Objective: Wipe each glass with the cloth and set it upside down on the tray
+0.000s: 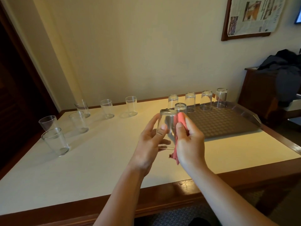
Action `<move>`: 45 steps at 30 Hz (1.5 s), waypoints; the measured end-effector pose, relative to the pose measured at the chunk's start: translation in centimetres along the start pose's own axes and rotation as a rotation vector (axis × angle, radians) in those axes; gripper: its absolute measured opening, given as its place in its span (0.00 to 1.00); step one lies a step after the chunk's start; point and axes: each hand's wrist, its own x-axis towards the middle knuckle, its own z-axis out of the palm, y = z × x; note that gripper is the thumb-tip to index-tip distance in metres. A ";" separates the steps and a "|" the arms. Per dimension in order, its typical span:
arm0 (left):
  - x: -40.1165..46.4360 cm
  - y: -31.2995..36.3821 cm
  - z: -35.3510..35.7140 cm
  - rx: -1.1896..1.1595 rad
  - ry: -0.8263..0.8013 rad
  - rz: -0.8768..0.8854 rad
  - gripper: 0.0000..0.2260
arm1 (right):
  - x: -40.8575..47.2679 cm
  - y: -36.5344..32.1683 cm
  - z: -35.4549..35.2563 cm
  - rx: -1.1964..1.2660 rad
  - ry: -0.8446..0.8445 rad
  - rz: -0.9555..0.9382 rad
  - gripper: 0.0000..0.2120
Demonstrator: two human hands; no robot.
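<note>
Over table [97, 154]: glass [166, 123], cloth [180, 118].

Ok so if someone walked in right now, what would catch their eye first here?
Probably the red cloth in the right hand, pressed against an upside-down glass that the left hand holds above the table. Next, the five glasses standing upside down on the dark tray at the right, and six upright glasses on the table's left side.

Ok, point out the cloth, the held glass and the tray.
cloth [180, 118], head view, bunched top
held glass [166, 123], head view, side wall
tray [228, 126], head view, bare patterned floor
</note>
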 end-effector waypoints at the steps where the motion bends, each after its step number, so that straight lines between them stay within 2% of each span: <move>1: 0.1 0.0 0.1 0.009 0.058 0.025 0.29 | -0.8 0.2 0.2 -0.002 -0.015 -0.028 0.17; 4: 0.1 -0.4 0.1 0.099 0.113 0.036 0.36 | -2.4 1.6 0.4 -0.069 -0.070 -0.132 0.15; 7: -0.7 -0.9 -0.3 0.080 -0.034 -0.029 0.29 | -0.3 1.4 -0.2 -0.062 -0.100 -0.050 0.16; 9: -1.4 -0.8 -0.9 0.091 -0.089 -0.022 0.23 | 1.8 0.3 -1.1 -0.123 -0.181 -0.028 0.17; 13: -1.8 -0.8 -1.7 0.244 -0.084 0.073 0.24 | 4.6 -2.3 -2.8 -0.422 -0.394 -0.158 0.11; 16: -1.8 -1.5 -1.7 0.277 -0.028 0.090 0.26 | 4.2 -3.7 -2.9 -0.633 -0.537 -0.337 0.10; 18: -1.8 -2.3 -2.0 0.264 0.002 0.110 0.28 | 3.4 -3.8 -3.1 -0.697 -0.589 -0.429 0.10; 20: -2.0 -3.0 -2.2 0.268 0.014 0.115 0.28 | 3.5 -3.5 -3.7 -0.747 -0.639 -0.438 0.08; 23: -1.9 -3.4 -1.5 0.308 -0.001 0.119 0.30 | 4.6 -3.1 -4.1 -0.815 -0.636 -0.407 0.08; 26: -1.4 -3.1 -1.0 0.311 0.011 0.153 0.28 | 4.0 -3.5 -3.6 -0.752 -0.595 -0.458 0.08; 30: -1.3 -3.5 -2.1 0.288 0.077 0.143 0.26 | 3.3 -2.6 -4.3 -0.724 -0.626 -0.466 0.07; 34: -1.7 -3.9 -0.6 0.261 0.029 0.142 0.24 | 4.2 -2.1 -3.6 -0.760 -0.569 -0.482 0.08; 39: -1.4 -4.1 -1.5 0.210 0.120 0.148 0.24 | 2.8 -2.4 -4.0 -0.659 -0.613 -0.533 0.11; 43: -1.8 -4.1 -0.2 0.223 0.040 0.159 0.24 | 4.0 -1.9 -3.9 -0.682 -0.515 -0.507 0.09; 45: -1.4 -3.9 -0.4 0.213 0.067 0.154 0.24 | 3.3 -2.1 -3.5 -0.661 -0.531 -0.540 0.10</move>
